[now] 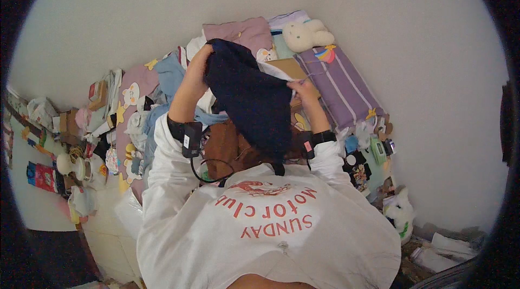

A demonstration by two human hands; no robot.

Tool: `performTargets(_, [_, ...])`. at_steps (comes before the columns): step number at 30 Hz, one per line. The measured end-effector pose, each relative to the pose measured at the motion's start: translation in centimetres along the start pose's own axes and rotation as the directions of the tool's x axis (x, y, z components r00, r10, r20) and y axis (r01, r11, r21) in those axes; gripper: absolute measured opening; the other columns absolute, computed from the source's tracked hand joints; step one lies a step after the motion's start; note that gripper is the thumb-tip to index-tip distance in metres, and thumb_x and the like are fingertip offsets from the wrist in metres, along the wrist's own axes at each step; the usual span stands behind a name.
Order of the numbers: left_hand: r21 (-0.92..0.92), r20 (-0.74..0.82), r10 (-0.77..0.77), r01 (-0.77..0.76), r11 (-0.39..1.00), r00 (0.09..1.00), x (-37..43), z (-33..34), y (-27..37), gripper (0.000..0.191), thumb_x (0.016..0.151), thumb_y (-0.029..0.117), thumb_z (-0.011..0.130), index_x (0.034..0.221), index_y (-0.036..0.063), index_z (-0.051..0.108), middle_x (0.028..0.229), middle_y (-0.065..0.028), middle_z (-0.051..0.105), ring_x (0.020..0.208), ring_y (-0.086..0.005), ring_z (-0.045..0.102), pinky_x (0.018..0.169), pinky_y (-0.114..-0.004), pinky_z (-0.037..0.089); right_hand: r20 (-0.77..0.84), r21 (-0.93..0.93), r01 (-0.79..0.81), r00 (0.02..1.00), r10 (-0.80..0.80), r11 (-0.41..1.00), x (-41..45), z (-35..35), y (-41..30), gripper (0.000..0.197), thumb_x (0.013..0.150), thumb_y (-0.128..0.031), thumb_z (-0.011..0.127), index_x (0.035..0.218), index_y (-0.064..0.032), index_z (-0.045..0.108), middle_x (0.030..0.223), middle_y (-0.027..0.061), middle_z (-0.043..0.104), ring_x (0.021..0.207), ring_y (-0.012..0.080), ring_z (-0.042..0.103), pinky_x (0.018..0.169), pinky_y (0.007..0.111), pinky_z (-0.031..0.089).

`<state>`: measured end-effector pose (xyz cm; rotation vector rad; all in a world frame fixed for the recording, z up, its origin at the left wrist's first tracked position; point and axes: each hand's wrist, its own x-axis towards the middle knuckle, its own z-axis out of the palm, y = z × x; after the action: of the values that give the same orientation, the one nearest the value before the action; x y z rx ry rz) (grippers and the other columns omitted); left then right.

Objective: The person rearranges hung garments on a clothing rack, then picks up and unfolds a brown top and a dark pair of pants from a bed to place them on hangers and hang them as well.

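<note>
A dark navy cloth garment (254,98) hangs raised in front of my chest, between both hands. My left hand (201,67) has hold of its upper left edge; the fingers are mostly hidden behind or inside the fabric. At the garment's right edge, my right hand (300,89) pinches the cloth between thumb and fingers, beside a strip of white fabric (276,70). Below and behind the navy cloth lies brown fabric (223,151). Blue clothing (170,71) is heaped past my left forearm. A black device with a cable is strapped at each wrist.
The bed ahead bears a purple striped pillow (339,86), a mauve pillow (243,33) and a white plush toy (306,35). Clothes are piled on a patterned mauve sheet (128,102) at left. Bags and boxes stand farther left, more items at right, against the walls.
</note>
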<state>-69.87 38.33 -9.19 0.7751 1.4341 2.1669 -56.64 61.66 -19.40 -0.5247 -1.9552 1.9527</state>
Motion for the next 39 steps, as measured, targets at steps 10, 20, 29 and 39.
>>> performTargets(10, [-0.03, -0.202, -0.479, 0.483, 0.875, 0.854, 0.0, 1.2, -1.1, 0.025, 0.082, 0.027, 0.046, 0.089, 0.0056, 0.055, 0.079, -0.0004, 0.056, 0.07, -0.0106, 0.052, 0.065, -0.022, 0.041, -0.11, 0.373, 0.106, 0.992, -0.069, 0.922, 0.1, -5.2, -0.4, 0.021, 0.074, -0.016, 0.055, 0.089, -0.0011, 0.055, 0.078, 0.0032, 0.056, 0.069, 0.0111, 0.053, 0.061, 0.023, 0.041])
performTargets(20, [0.548, 0.04, -0.38, 0.297, 0.782, 0.924, 0.5, -0.4, -2.8, 0.009, 0.072, 0.008, 0.056, 0.079, 0.0054, 0.052, 0.075, 0.0016, 0.049, 0.069, -0.0071, 0.044, 0.06, -0.019, 0.034, -0.191, 0.279, 0.096, 0.981, -0.042, 0.955, -0.7, -6.7, -0.7, 0.02, 0.073, -0.013, 0.056, 0.088, -0.0004, 0.055, 0.075, 0.0022, 0.056, 0.065, 0.0087, 0.052, 0.058, 0.021, 0.039])
performTargets(29, [0.449, 0.153, -0.392, 0.29, 0.845, 0.907, -0.5, 0.0, -2.3, 0.038, 0.059, -0.009, 0.048, 0.093, 0.0065, 0.045, 0.082, 0.001, 0.047, 0.077, -0.0095, 0.045, 0.068, -0.021, 0.035, -0.067, -0.023, -0.059, 0.996, 0.057, 0.998, 0.6, -7.1, 0.8, 0.018, 0.07, -0.02, 0.058, 0.074, -0.0028, 0.057, 0.066, 0.0002, 0.053, 0.057, 0.0095, 0.047, 0.051, 0.023, 0.036])
performTargets(39, [0.445, 0.417, -0.25, 0.043, 0.894, 0.874, 0.3, 3.4, -2.8, 0.054, 0.052, -0.012, 0.045, 0.103, 0.0056, 0.042, 0.093, -0.0025, 0.046, 0.09, -0.0124, 0.044, 0.081, -0.022, 0.034, 0.027, -0.116, 0.002, 1.0, 0.001, 0.993, 0.1, -1.8, -0.7, 0.043, 0.068, -0.031, 0.064, 0.094, 0.0013, 0.053, 0.083, 0.0065, 0.057, 0.077, 0.013, 0.052, 0.068, 0.025, 0.042])
